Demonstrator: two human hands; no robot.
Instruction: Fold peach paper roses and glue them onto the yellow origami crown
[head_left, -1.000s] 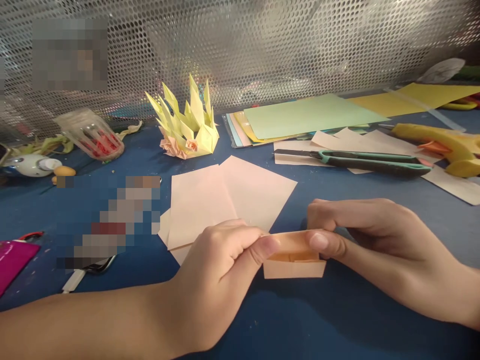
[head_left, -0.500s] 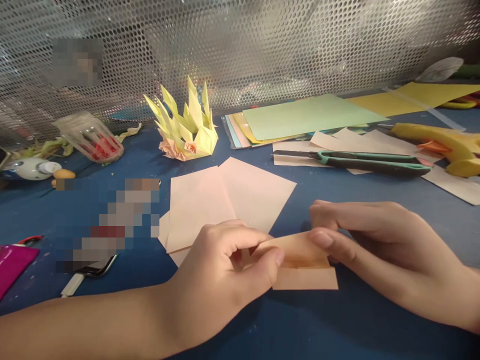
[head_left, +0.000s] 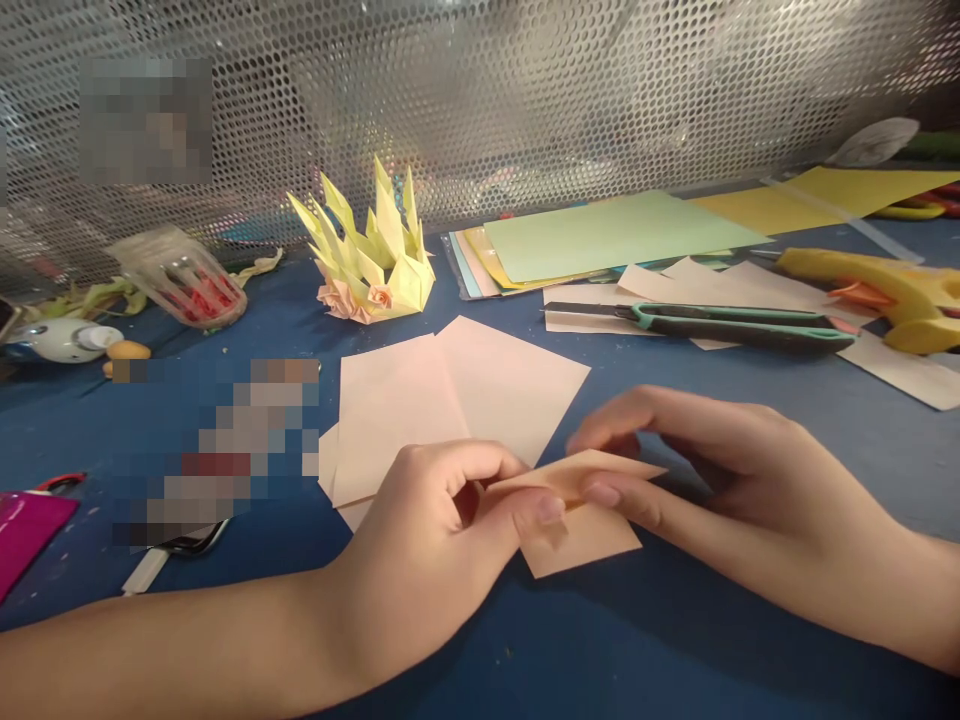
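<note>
A small folded piece of pale pink paper [head_left: 583, 545] is held low over the blue table, a crease running across it. My left hand [head_left: 450, 540] pinches its left end between thumb and fingers. At the right end, my right hand [head_left: 720, 500] has its thumb on the crease, with the curled fingers behind the paper's upper flap. Just beyond my left hand lie several pink paper sheets [head_left: 405, 410], overlapping one another. The undersides of the fingers are partly hidden by the paper.
Behind stands a yellow folded-paper piece [head_left: 405, 285] with pink paper roses. To its right are coloured sheets [head_left: 600, 240], a green utility knife [head_left: 742, 325] on paper strips and a yellow glue gun [head_left: 862, 280]. A clear jar [head_left: 180, 275] and a purple packet [head_left: 34, 530] are on the left.
The folded paper has turned, its lower flap now slanting up to the right. My right hand has shifted left along it, and its thumb now presses nearer the middle.
</note>
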